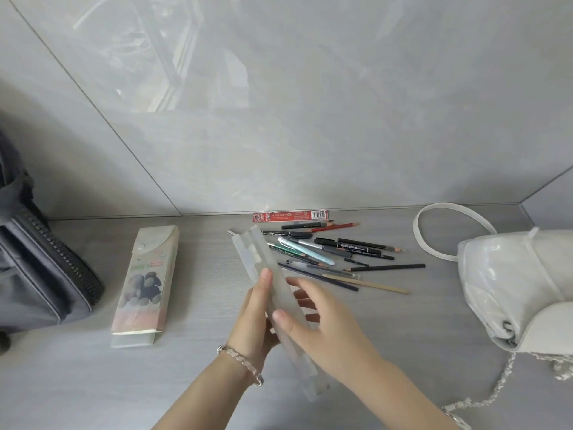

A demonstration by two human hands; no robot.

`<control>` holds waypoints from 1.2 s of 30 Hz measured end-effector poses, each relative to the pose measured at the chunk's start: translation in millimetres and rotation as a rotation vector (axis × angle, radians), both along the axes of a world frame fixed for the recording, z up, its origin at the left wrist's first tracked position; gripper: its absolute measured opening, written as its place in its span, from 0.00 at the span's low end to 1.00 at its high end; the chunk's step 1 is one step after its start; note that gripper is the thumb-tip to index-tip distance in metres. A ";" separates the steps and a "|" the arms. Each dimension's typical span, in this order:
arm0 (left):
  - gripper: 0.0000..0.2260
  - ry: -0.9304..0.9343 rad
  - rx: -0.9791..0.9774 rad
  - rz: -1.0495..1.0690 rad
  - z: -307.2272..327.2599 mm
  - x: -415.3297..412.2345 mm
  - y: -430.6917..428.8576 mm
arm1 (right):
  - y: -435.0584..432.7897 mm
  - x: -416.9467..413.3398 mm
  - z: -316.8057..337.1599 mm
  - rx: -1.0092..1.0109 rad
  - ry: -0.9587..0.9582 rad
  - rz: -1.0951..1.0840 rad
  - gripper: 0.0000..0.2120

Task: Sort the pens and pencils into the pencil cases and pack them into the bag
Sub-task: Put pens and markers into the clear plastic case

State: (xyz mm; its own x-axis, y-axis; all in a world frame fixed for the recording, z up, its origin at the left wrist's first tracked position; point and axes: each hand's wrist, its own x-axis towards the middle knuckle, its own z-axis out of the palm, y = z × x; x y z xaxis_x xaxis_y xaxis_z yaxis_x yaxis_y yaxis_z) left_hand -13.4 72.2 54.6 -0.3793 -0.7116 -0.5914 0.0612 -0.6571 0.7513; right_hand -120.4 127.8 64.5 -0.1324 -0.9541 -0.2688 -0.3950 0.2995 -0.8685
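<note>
Now I see both hands clamped on the frosted case (pixel 248 246), held slanting over the table (pixel 403 336) at near centre. The left hand (pixel 254 318) has its thumb on the front; the right hand (pixel 322 318) has its thumb on top and fingers behind. The pens and pencils (pixel 325 256) lie loose in a heap just beyond, to the right. A printed case (pixel 144 283) lies flat on the left, a grey bag (pixel 40 274) further left, a white bag (pixel 521 287) on the right

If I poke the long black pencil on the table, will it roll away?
Probably a bit: the black pencil looks slim and lies loose on the flat table. Being so thin, it's likely light, yet stiff.
</note>
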 end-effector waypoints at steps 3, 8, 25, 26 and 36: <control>0.35 -0.070 0.044 0.039 -8.4 1.0 4.0 | -1.4 -0.1 3.0 0.020 0.090 0.090 0.25; 0.40 -0.211 0.042 0.098 -14.1 -2.7 11.6 | 0.8 -4.0 8.5 -0.062 0.359 0.155 0.20; 0.29 -0.179 0.289 0.195 -21.4 48.0 -24.3 | -10.0 -23.7 -29.5 0.051 -0.302 -0.103 0.14; 0.30 -0.293 0.262 0.237 -20.5 50.5 -25.0 | -13.9 -24.6 -34.6 0.072 -0.245 -0.056 0.15; 0.30 -0.667 0.034 0.325 -25.1 74.8 -31.7 | -81.5 -79.6 -92.8 0.188 0.761 0.155 0.11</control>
State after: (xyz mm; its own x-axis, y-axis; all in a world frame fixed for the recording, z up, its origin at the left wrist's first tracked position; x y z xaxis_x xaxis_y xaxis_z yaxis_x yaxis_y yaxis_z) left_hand 61.4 40.4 29.6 0.2947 -0.7037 -0.6465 -0.2057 -0.7074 0.6762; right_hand -200.0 46.3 -28.3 -0.2133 -0.9244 -0.3162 -0.9082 0.3069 -0.2846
